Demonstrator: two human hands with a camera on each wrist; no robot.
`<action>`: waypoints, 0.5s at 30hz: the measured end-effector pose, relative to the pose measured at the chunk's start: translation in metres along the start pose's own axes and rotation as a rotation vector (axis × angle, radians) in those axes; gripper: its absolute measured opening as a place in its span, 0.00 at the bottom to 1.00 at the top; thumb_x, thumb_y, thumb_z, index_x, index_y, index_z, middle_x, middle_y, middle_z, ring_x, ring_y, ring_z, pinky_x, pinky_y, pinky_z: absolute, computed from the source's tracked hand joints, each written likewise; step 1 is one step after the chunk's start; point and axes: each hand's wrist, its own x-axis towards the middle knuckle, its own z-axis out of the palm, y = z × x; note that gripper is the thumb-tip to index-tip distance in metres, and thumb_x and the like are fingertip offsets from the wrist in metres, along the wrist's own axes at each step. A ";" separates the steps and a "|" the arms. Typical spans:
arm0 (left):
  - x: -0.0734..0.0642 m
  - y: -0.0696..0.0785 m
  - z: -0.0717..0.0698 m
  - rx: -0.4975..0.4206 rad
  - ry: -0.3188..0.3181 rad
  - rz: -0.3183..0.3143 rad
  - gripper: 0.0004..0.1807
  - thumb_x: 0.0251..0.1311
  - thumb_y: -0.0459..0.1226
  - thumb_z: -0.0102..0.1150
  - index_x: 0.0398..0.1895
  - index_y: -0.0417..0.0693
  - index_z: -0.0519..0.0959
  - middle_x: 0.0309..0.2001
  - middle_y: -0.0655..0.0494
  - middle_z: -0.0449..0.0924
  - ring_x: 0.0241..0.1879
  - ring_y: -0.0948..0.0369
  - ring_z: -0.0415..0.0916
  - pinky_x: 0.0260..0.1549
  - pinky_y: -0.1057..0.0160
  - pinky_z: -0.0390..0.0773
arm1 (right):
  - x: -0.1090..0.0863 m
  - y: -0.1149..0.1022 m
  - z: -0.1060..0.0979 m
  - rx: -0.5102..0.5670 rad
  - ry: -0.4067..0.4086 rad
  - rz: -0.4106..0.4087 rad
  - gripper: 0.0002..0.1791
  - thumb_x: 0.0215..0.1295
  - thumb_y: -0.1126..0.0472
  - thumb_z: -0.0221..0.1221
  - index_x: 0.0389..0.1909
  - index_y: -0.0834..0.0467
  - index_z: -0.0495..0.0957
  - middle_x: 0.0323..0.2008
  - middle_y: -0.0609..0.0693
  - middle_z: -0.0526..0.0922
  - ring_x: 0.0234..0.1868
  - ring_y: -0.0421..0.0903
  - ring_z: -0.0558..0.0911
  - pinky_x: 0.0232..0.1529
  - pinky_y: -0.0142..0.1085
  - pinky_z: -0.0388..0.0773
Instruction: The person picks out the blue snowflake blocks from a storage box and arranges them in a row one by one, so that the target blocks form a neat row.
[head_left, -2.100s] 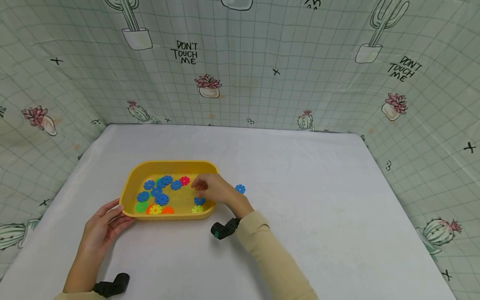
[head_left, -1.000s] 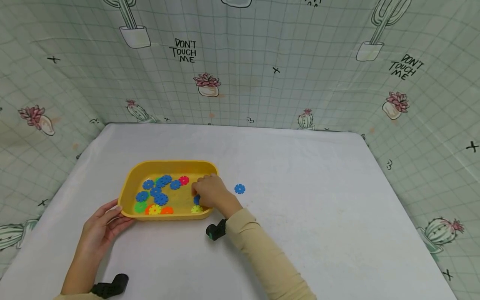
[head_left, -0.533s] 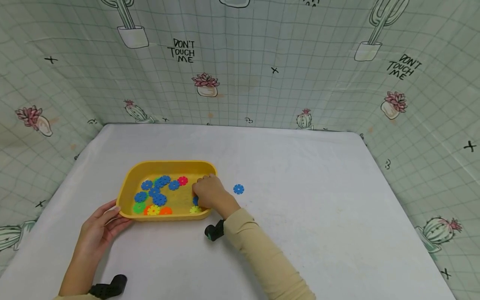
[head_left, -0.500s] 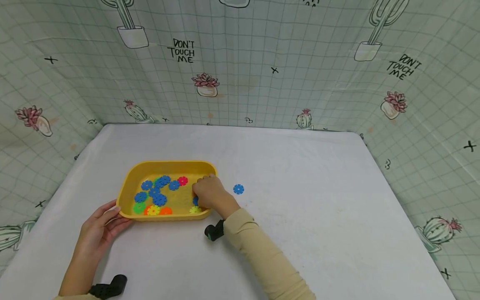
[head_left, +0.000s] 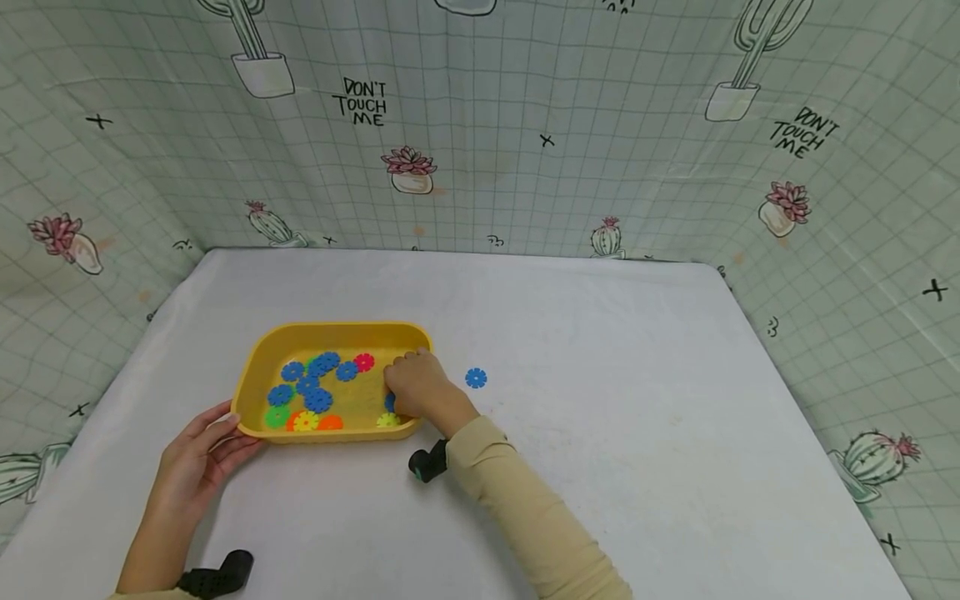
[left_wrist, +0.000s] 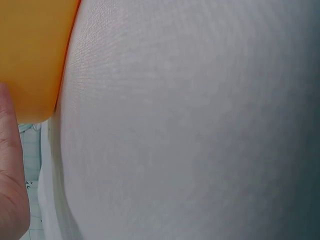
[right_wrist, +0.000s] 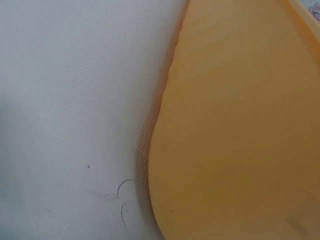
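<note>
A yellow tray [head_left: 352,435] stands left of the middle of the table, holding several flower-shaped plastic discs. Blue discs [head_left: 318,401] lie mostly in its left half, with a pink disc [head_left: 363,362], a green disc [head_left: 277,417] and a yellow disc [head_left: 305,421] among them. My left hand [head_left: 197,467] grips the tray's near left corner, thumb at the rim and fingers along the outside. My right hand [head_left: 420,385] reaches into the tray's right end, fingers bent downward; its fingertips are hidden, as is anything between them. Partly under it shows another blue disc [head_left: 390,402].
A single blue disc [head_left: 476,378] lies on the white table [head_left: 637,400] just right of the tray. Patterned cloth [head_left: 495,108] rises behind the table and at both sides. Each wrist wears a black camera mount [head_left: 428,462].
Over the last two seconds my right hand has moved lower into the tray's right end and turned knuckles up. During the last half second it stays nearly still. My left hand keeps its grip.
</note>
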 end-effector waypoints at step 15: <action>0.001 0.002 0.002 0.030 0.022 -0.023 0.07 0.60 0.38 0.59 0.39 0.62 0.77 0.30 0.60 0.82 0.30 0.62 0.82 0.34 0.66 0.83 | -0.001 0.006 0.003 0.169 0.087 -0.020 0.04 0.62 0.58 0.59 0.38 0.49 0.77 0.31 0.40 0.76 0.33 0.39 0.72 0.38 0.28 0.63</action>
